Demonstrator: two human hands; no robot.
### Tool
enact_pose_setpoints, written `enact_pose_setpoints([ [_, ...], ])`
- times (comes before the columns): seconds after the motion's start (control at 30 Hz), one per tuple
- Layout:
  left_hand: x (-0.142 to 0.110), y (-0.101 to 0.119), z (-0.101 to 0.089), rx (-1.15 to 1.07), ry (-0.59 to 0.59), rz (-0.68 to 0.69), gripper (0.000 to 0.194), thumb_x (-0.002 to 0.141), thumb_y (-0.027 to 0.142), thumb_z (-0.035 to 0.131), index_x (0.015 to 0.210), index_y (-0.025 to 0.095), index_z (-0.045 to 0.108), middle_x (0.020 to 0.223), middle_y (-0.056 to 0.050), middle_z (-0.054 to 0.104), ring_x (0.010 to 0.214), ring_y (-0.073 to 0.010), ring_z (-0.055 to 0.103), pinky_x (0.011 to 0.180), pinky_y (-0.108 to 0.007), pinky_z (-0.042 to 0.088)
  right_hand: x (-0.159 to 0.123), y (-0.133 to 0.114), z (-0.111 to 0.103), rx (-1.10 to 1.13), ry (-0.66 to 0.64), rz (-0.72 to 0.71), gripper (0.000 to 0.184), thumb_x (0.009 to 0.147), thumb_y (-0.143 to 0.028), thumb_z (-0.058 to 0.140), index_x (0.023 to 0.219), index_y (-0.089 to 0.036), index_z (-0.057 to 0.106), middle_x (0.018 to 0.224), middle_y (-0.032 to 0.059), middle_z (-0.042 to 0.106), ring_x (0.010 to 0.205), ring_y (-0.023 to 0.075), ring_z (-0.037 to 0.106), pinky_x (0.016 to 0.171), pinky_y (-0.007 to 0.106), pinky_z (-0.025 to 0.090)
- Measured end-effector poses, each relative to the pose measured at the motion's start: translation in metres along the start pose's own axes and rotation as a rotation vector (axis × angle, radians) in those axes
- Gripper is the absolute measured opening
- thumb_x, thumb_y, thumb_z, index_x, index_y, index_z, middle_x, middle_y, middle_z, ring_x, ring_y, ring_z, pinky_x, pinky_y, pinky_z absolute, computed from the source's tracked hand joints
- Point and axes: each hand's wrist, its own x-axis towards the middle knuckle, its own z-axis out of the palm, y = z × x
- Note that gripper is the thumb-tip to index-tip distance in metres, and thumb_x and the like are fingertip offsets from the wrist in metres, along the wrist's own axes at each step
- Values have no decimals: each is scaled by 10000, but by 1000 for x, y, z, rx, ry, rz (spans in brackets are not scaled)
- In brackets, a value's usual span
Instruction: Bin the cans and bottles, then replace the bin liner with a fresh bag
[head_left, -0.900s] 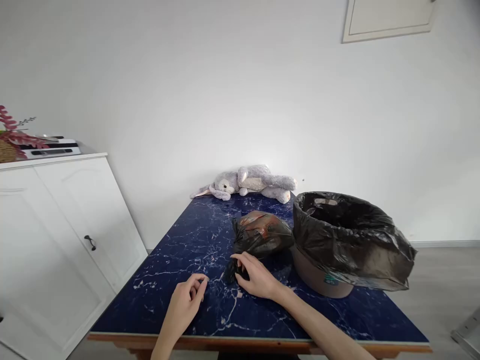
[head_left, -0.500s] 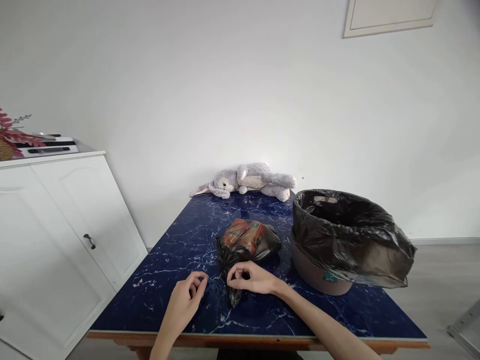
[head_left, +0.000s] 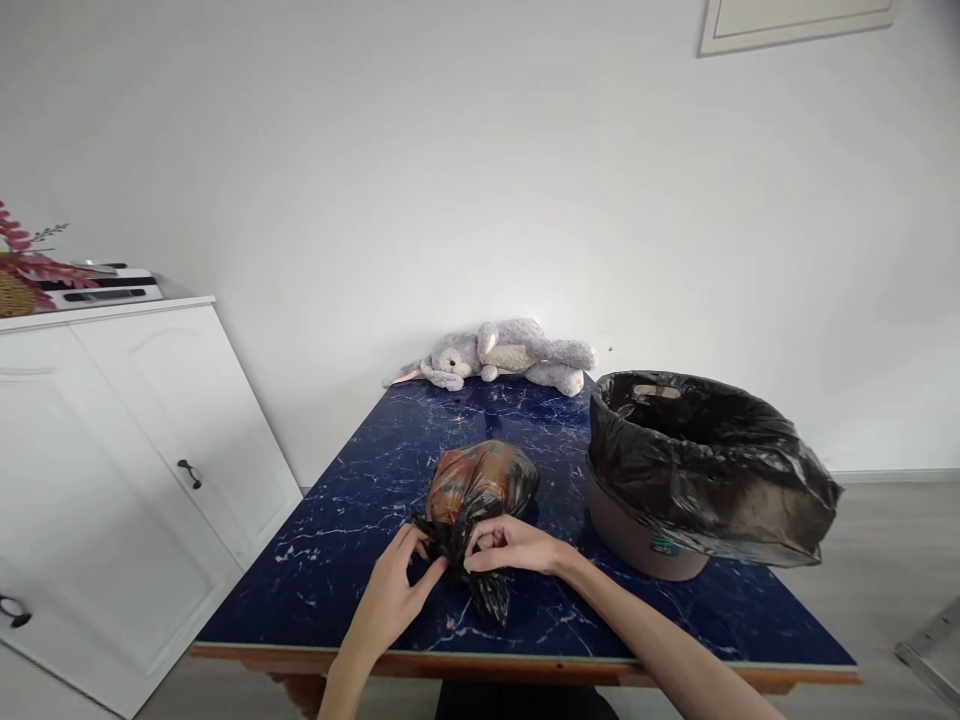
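A small dark plastic bag [head_left: 480, 482], bulging with reddish-orange contents, lies on the blue marble-patterned table [head_left: 352, 500]. Its gathered neck points toward me and trails down to a loose tail. My left hand [head_left: 401, 590] pinches the neck from the left side. My right hand [head_left: 506, 545] grips the same neck from the right, fingers curled round the plastic. Both hands meet at the bag's twisted top near the table's front.
A brown bin [head_left: 637, 540] lined with a black bag [head_left: 705, 465] stands on the table's right side. A grey plush toy [head_left: 499, 355] lies at the far edge by the wall. A white cabinet [head_left: 112, 450] stands on the left.
The bag has slid left and toward me. My left hand has come over from the tabletop and taken hold of the bag's neck beside my right hand.
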Motion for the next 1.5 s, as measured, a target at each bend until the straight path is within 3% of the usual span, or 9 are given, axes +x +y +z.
enact_pose_setpoints([
  [0.3, -4, -13, -5, -87, 150, -108, 320, 1023, 539, 503, 1008, 249, 637, 879, -56, 750, 840, -258, 757, 779, -352, 591, 2, 5, 6, -102, 180, -85, 445, 812, -604, 845, 946, -212, 680, 594, -124, 355, 547, 98, 353, 597, 261, 333],
  [0.6, -1, -26, -7, -309, 386, -341, 484, 948, 718, 474, 1004, 251, 589, 784, -77, 801, 764, -324, 806, 783, -458, 648, 7, 13, 4, -289, 668, -215, 179, 988, -395, 602, 901, -248, 550, 672, -72, 468, 637, 155, 476, 644, 279, 360],
  [0.8, 1, -34, -6, -339, 394, -411, 567, 912, 812, 442, 798, 274, 577, 766, -140, 810, 763, -371, 809, 822, -509, 649, 2, 5, 2, -336, 932, -286, 170, 1018, -376, 531, 903, -251, 530, 861, 1, 554, 761, 185, 546, 698, 299, 447],
  [0.97, 1, -38, -5, -369, 407, -427, 525, 897, 790, 487, 892, 274, 580, 752, -123, 812, 757, -382, 807, 830, -524, 644, 1, 3, -3, -379, 1067, -300, 205, 1053, -391, 490, 902, -254, 511, 832, -6, 549, 723, 184, 549, 662, 299, 463],
  [1.1, -3, -38, -6, -364, 449, -427, 499, 878, 748, 513, 927, 257, 587, 779, -130, 810, 806, -391, 808, 869, -538, 633, -6, -1, 2, -474, 1163, -374, 59, 1027, -293, 509, 992, -253, 482, 917, 16, 532, 811, 211, 548, 743, 354, 490],
  [1.2, -8, -32, -11, -313, 520, -404, 488, 818, 691, 595, 956, 225, 637, 925, -165, 818, 988, -410, 790, 954, -531, 604, -18, -12, 20, -598, 1120, -490, 144, 976, -220, 567, 1093, -246, 488, 1071, 71, 528, 1009, 258, 560, 893, 438, 498],
  [1.33, -17, -15, -22, -181, 610, -406, 509, 800, 678, 647, 945, 195, 718, 1058, -189, 804, 1149, -436, 724, 989, -512, 578, -29, -32, 52, -836, 830, -623, 305, 924, -124, 629, 1194, -256, 571, 1161, 90, 592, 1100, 277, 579, 953, 448, 500],
  [1.4, -21, -5, -29, -144, 653, -421, 554, 843, 704, 600, 1000, 191, 741, 1089, -174, 797, 1144, -432, 718, 971, -514, 583, -27, -38, 60, -993, 725, -593, 377, 935, -82, 594, 1276, -239, 572, 1214, 114, 600, 1131, 295, 576, 963, 459, 503],
  [1.5, -29, 6, -39, -138, 681, -382, 543, 929, 693, 504, 1012, 208, 734, 1131, -143, 779, 1170, -399, 704, 1031, -502, 564, -20, -36, 56, -1095, 758, -429, 429, 943, -62, 554, 1344, -214, 561, 1260, 153, 591, 1160, 333, 563, 954, 491, 508],
])
